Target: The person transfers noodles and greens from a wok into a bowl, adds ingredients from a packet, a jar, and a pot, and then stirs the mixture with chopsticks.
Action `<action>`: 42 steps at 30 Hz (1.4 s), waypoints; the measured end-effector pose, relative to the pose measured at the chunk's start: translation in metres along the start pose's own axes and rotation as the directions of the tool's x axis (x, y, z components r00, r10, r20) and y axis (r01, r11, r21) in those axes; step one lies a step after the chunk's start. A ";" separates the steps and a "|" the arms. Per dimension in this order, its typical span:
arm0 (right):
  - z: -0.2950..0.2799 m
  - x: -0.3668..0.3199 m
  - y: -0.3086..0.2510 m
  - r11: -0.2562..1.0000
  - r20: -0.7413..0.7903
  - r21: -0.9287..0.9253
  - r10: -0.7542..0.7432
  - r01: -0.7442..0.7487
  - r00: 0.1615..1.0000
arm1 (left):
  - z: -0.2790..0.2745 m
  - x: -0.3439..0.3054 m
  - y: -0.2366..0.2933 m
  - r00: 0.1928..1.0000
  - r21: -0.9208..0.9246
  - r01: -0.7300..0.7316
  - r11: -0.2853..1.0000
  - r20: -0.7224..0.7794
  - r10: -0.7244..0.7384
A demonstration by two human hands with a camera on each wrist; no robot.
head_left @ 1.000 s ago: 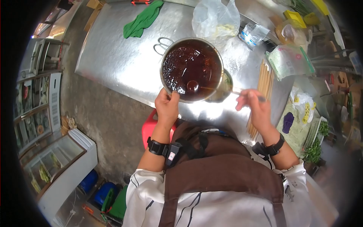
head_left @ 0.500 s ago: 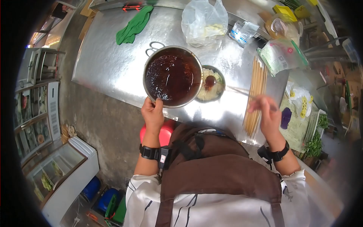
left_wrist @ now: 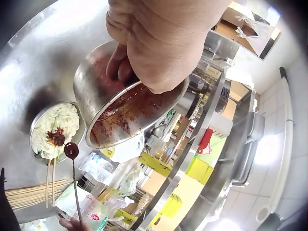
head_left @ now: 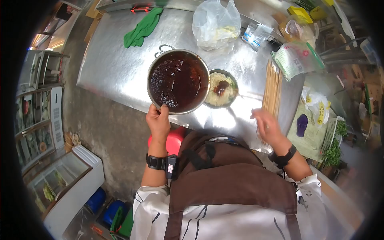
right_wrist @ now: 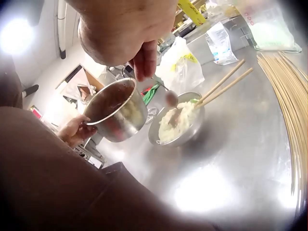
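Note:
My left hand (head_left: 159, 122) grips the near rim of a deep steel pot (right_wrist: 127, 122), thumb over the edge. Dark red-brown sauce (head_left: 180, 82) fills much of it. Just right of the pot stands a smaller steel bowl (right_wrist: 180, 140) of pale shredded food (left_wrist: 65, 121), with a dark blob of sauce on top. My right hand (head_left: 269, 126) holds the thin handle of a small round spoon (left_wrist: 71, 150), its head coated in sauce, close over the bowl in the right wrist view. A pair of chopsticks (right_wrist: 224, 84) leans in the bowl.
A bundle of thin wooden sticks (head_left: 272, 90) lies right of the bowl on the steel table (head_left: 108, 60). Behind are a green cloth (head_left: 143, 28), a clear plastic bag (head_left: 216, 26) and a green-and-white package (head_left: 297, 60). Scissors handles (head_left: 164, 49) show beyond the pot.
The spoon has gone from the pot to the bowl, leaving sauce on the pale food. My left hand has shifted the pot left, uncovering the bowl. My right hand went right, then slightly back.

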State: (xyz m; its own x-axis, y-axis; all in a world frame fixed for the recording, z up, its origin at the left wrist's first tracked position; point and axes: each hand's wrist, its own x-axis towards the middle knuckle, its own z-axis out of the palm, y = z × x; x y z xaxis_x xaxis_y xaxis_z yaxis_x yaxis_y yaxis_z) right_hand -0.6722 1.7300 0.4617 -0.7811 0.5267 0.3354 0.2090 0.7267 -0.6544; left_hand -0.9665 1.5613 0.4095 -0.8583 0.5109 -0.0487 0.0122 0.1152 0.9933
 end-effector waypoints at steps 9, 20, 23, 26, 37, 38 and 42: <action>-0.025 0.017 -0.041 0.661 -0.104 0.680 0.517 -0.318 0.850 | 0.005 0.000 0.012 0.996 0.114 0.068 0.991 0.056 -0.074; 0.035 0.053 -0.045 0.974 0.152 0.105 -0.217 0.203 0.964 | 0.019 0.000 0.003 0.989 0.019 0.013 1.000 0.145 -0.015; 0.033 0.047 -0.039 0.945 0.210 0.315 0.020 -0.087 0.977 | 0.019 -0.001 0.007 0.984 0.034 0.041 0.999 0.169 -0.046; 0.038 0.044 -0.032 0.761 0.195 0.573 0.233 -0.303 0.953 | 0.020 0.000 0.007 0.985 0.042 0.056 0.998 0.161 -0.062; -0.002 0.048 -0.032 0.610 0.040 0.691 0.505 -0.389 0.862 | 0.020 0.006 0.009 0.992 0.084 0.041 0.996 0.117 -0.051; -0.008 0.047 -0.032 0.610 0.022 0.690 0.520 -0.389 0.854 | 0.017 0.008 0.006 0.992 0.075 0.038 0.996 0.114 -0.046; -0.028 0.039 -0.033 0.633 -0.049 0.666 0.564 -0.394 0.824 | 0.008 0.011 -0.006 0.993 0.034 0.046 0.998 0.104 -0.050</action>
State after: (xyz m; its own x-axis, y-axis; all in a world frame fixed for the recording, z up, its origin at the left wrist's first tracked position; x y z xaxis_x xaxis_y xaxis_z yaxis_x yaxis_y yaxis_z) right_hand -0.6930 1.7393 0.5153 -0.4974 0.8655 -0.0597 0.0478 -0.0414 -0.9980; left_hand -0.9722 1.5728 0.4025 -0.7997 0.5904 -0.1088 -0.0103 0.1677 0.9858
